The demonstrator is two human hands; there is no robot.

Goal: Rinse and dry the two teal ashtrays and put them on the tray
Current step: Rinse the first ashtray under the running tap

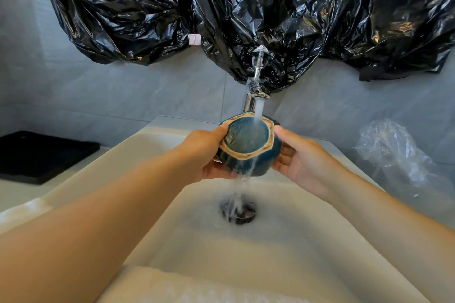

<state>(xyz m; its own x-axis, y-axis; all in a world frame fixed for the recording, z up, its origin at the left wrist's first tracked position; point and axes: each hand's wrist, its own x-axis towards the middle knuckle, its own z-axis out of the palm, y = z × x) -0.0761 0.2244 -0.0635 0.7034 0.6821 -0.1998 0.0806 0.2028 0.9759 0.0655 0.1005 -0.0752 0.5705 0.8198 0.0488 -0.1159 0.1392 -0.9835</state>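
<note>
At the far left a black tray [41,155] lay on the counter, well apart from the sink [307,241], with nothing visible on it. Left of the stream, the left hand [209,155] was curled around the left side of a teal ashtray [248,146], thumb on the rim and fingers wrapped underneath. The ashtray hung in the middle of the scene over the basin, tilted so its round hollow faced the person, directly under the chrome faucet [254,96]. Water struck the upper right of the hollow, ran across it and spilled off the near lower edge toward the drain [238,209]. On the right the right hand [300,162] was partly closed against the ashtray's other side, thumb near the rim, fingers cupped beneath. Farther right, crumpled clear plastic [394,152] sat on the counter.

To rinse well, the person would probably turn the piece slowly between both hands so the stream swept the whole hollow and the tan rim notches, keeping it low in the basin to limit splashing. Wet glaze looked likely to be slippery, so a two-sided hold seemed wise. The second ashtray was not in view.
</note>
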